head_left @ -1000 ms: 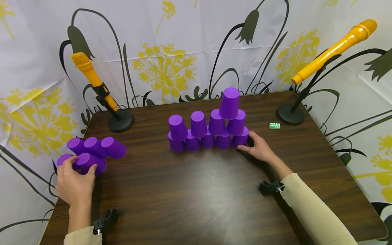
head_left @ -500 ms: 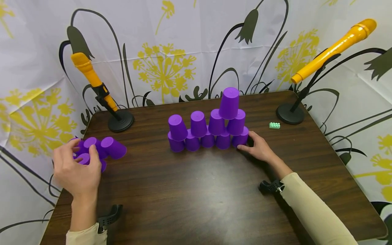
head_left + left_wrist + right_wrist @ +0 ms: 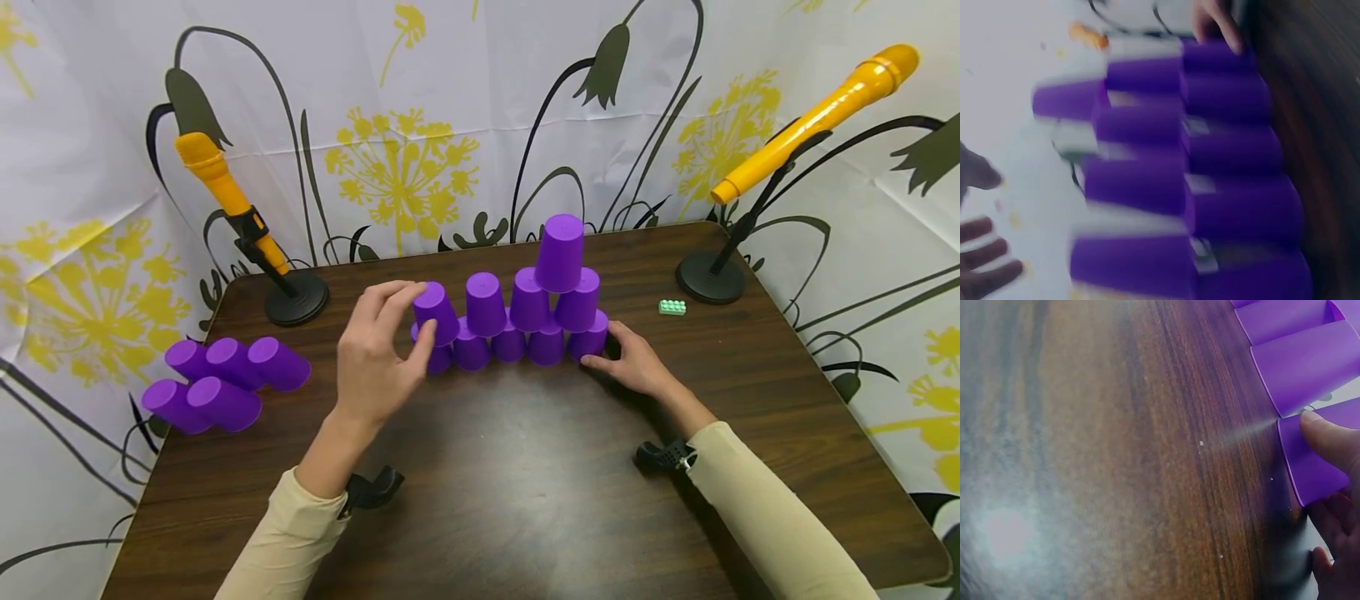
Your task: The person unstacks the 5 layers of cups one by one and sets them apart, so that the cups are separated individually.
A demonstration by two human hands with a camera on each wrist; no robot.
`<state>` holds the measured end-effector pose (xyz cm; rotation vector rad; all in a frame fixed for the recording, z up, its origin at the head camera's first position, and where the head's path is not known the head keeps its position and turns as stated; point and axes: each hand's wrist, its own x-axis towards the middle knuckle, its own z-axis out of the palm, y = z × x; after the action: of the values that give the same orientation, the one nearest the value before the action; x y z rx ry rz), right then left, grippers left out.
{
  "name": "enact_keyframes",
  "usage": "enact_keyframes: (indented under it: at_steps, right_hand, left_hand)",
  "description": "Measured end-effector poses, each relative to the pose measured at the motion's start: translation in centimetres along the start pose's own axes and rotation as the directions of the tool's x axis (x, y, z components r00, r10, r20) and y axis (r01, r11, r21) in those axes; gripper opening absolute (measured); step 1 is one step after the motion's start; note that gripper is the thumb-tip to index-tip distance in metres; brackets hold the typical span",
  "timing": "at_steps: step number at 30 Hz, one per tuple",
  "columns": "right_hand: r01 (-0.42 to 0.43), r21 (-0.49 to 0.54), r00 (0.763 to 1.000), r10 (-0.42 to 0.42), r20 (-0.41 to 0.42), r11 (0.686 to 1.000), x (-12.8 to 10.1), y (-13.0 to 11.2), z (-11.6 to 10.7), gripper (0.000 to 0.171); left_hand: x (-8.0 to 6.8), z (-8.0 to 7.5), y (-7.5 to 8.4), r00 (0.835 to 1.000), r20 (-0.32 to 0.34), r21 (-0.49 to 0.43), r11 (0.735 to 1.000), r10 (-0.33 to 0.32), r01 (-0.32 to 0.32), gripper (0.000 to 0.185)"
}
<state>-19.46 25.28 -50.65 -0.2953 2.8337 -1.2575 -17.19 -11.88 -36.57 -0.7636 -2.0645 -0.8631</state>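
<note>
Flowered cloth in white, yellow and black hangs behind the dark wooden table (image 3: 480,500). At its far left a yellow microphone (image 3: 225,200) leans on a black stand, and in front of it five loose purple cups (image 3: 225,379) lie on their sides in a heap, well apart from either hand.

Next comes the left hand (image 3: 375,354), raised at the left end of the cup pyramid (image 3: 517,317). Its grip is a pinch: the thumb lies on the near side and the fingers curl over the top of the end cup (image 3: 437,308), the leftmost cup of the second tier, which sits tilted on the row beneath it. The left wrist view is blurred, yet it shows the purple tiers close ahead of that hand's fingers (image 3: 985,269).

Right of that grip the pyramid runs on: a bottom row of upturned cups, a second tier above, and one cup on top toward the right.

At the pyramid's right end the right hand (image 3: 637,362) rests on the table, its grip spread, with relaxed fingers touching the bottom corner cup (image 3: 592,340); the right wrist view shows a fingertip (image 3: 1329,434) pressed on its wall.

Beyond that hand a small green brick (image 3: 672,307) lies near the second yellow microphone (image 3: 817,117) on its stand.
</note>
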Motion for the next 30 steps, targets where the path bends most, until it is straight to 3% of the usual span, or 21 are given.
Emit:
enact_keyframes:
  at_steps: [3, 7, 14, 20, 23, 30]
  right_hand:
    - [0.001, 0.003, 1.0, -0.001, -0.002, 1.0, 0.0, -0.1, 0.0, 0.067]
    - [0.01, 0.01, 1.0, -0.01, -0.006, 1.0, 0.0, -0.1, 0.0, 0.067]
    - [0.011, 0.004, 1.0, -0.011, -0.004, 1.0, -0.1, 0.1, 0.1, 0.067]
    - [0.014, 0.001, 1.0, -0.014, -0.001, 1.0, -0.2, 0.3, 0.2, 0.067]
    - [0.007, 0.003, 1.0, -0.007, -0.001, 1.0, -0.3, 0.3, 0.2, 0.068]
    - [0.002, 0.0, 1.0, -0.002, -0.001, 1.0, -0.2, 0.2, 0.1, 0.068]
  left_hand:
    - [1.4, 1.9, 1.9, 0.995, 0.095, -0.056, 0.998, 0.022, -0.017, 0.051]
    - [3.1, 4.5, 3.4, 0.984, 0.174, -0.124, 0.992, 0.04, -0.018, 0.063]
    - [5.1, 8.6, 4.3, 0.962, 0.273, -0.186, 0.982, 0.018, 0.034, 0.073]
    - [6.2, 10.3, 5.1, 0.927, 0.375, -0.138, 0.988, -0.018, 0.075, 0.078]
    - [6.7, 10.8, 5.3, 0.925, 0.377, -0.127, 0.988, -0.035, 0.089, 0.074]
    - [7.0, 12.0, 5.0, 0.945, 0.319, -0.161, 0.979, -0.066, 0.123, 0.058]
